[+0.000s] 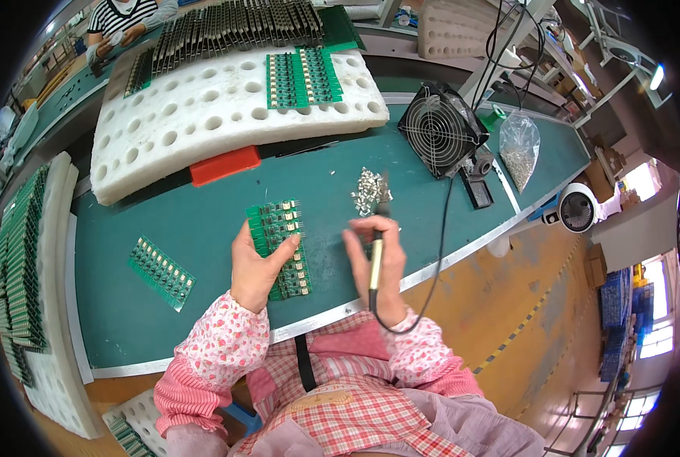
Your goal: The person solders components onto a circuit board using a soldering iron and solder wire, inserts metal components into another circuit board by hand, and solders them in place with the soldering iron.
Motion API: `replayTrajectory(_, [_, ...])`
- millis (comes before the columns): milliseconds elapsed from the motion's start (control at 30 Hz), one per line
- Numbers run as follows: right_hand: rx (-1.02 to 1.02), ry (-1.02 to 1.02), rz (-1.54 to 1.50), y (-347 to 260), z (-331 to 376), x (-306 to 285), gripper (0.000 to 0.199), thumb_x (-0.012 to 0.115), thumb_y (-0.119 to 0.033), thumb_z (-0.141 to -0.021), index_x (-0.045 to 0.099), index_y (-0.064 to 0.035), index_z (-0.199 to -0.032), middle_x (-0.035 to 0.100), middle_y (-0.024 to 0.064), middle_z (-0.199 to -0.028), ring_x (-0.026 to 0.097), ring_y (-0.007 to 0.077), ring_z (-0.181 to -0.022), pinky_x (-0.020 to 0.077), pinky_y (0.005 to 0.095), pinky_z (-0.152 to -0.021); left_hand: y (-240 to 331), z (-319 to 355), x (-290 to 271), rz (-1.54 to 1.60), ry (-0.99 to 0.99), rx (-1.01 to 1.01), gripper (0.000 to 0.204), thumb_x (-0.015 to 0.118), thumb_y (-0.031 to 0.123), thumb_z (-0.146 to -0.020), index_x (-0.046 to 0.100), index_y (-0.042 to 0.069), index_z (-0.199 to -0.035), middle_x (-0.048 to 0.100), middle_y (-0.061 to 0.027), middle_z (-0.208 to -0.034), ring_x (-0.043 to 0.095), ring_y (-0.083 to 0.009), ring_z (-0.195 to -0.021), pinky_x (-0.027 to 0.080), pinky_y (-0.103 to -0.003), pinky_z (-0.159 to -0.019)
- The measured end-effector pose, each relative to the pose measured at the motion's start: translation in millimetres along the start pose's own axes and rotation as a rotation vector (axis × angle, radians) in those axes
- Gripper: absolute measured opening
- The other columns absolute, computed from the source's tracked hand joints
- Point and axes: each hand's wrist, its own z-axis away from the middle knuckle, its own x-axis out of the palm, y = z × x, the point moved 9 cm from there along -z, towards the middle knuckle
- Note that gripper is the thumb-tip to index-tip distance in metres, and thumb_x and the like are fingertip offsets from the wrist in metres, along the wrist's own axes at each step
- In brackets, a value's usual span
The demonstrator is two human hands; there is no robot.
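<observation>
An electronics assembly workshop: a corded soldering iron [375,270] above a green-topped bench [119,327], a round-grilled fan [435,131] at one o'clock, and populated circuit boards [237,30] packed in rows on white foam trays [191,114] at eleven and nine. A co-worker [124,17] shows past ten; black-and-yellow tape [520,324] marks the floor [462,324] at four.

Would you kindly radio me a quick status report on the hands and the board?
Left hand gripping board. Right hand holding tool, tip by white parts. Possible snag: cord looped at right wrist.
</observation>
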Motion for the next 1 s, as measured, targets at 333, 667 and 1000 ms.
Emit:
replayTrajectory(333, [-0.179,-0.202,0.406,30.8,-36.6,-9.3,0.027,0.070,-0.002,-0.077,0.057,-0.0097,-0.099,0.062,0.0061,-0.083,0.058,0.0280,-0.078,0.0444,0.0388,-0.070,1.1,2.8,11.9,-0.071,-0.101,0.036,0.030,0.074,0.001,-0.082,0.061,0.001,-0.109,0.068,-0.0023,-0.095,0.063,-0.0078,-0.081,0.052,-0.025,-0.072])
replayTrajectory(667, [0.319,-0.135,-0.458,34.2,-11.6,-2.9,0.019,0.061,0.004,-0.089,0.049,-0.0021,-0.103,0.062,0.0069,-0.086,0.069,0.0143,-0.077,0.0545,0.0249,-0.069,-1.0,3.4,7.8,-0.164,-0.055,0.068,0.026,0.072,0.008,-0.086,0.061,0.001,-0.109,0.068,-0.0027,-0.096,0.062,-0.0074,-0.083,0.052,-0.025,-0.073])
replayTrajectory(1000, [0.248,-0.210,-0.541,0.7,-0.8,25.5,0.024,0.066,-0.001,-0.089,0.049,-0.0040,-0.105,0.063,0.0074,-0.095,0.061,0.0110,-0.084,0.0500,0.0249,-0.077,-9.9,1.5,4.5,0.247,-0.059,-0.129,0.031,0.071,0.004,-0.085,0.058,0.002,-0.114,0.067,-0.0039,-0.100,0.064,-0.0099,-0.084,0.053,-0.027,-0.074])
